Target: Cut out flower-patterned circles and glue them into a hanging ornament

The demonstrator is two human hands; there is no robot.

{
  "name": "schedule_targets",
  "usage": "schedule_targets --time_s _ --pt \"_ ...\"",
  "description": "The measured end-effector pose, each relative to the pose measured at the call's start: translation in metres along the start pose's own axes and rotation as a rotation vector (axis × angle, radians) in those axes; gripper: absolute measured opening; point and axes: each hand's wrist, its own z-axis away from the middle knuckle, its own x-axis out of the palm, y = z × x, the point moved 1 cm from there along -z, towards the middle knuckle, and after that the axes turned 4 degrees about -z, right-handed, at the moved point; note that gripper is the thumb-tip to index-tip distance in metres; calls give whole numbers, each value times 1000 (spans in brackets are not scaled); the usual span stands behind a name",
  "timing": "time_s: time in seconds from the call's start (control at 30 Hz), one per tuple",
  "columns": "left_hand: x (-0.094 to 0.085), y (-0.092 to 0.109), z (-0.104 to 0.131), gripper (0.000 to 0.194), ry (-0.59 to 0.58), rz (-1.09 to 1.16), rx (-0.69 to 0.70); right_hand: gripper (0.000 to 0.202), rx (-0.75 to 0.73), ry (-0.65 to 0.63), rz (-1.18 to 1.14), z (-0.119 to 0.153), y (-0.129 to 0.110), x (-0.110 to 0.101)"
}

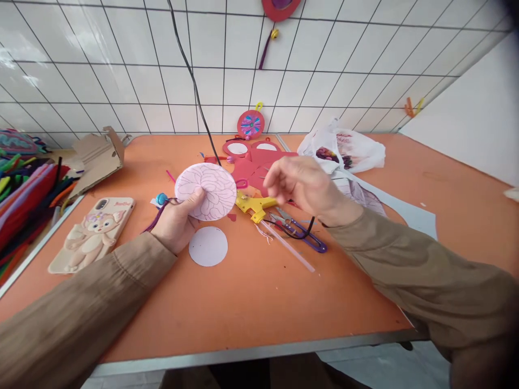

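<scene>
My left hand [178, 219] is closed on the edge of a round paper disc [206, 189], pale with a line-drawn petal pattern, thumb on its face. Beside that hand hang a blue bell [161, 199] and a purple tassel [155, 217]. My right hand [302, 183] is raised, its fingers curled and bunched; something thin seems to show at the fingertips, too small to name. Below and left of it lies a yellow glue gun [255, 207] with a clear glue stick [292, 248] out of its back. A plain white disc [208, 246] lies flat on the table.
Purple-handled snips [310, 237] lie beside the glue gun. Red cut sheets [259, 167] and a decorated round ornament [251, 125] are behind. A phone [95, 232] and pipe cleaners [28, 200] are left; a plastic bag [360, 148] is right. A black cord [190, 70] hangs down.
</scene>
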Motion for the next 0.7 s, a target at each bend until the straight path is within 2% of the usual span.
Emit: schedule_targets --time_s 0.07,0.1,0.17,0.23,0.37,0.53,0.7 --pt "-1 -2 -1 44 -16 -40 -1 38 -182 174 76 -2 -6 -6" --pt "-1 -4 0 44 -40 -64 -2 29 -286 206 141 -2 -7 -5" --pt "0 -9 3 42 -97 -131 4 14 -489 168 319 3 -8 4" --pt "0 -14 7 41 -138 -222 12 11 -637 94 515 10 -6 15" --pt "1 -17 12 43 -181 -327 18 9 -711 61 749 20 3 29" --pt "4 -17 13 40 -199 -333 8 10 -831 87 812 22 8 31" --pt "3 -19 13 39 -194 -311 -11 8 -814 171 823 20 12 30"
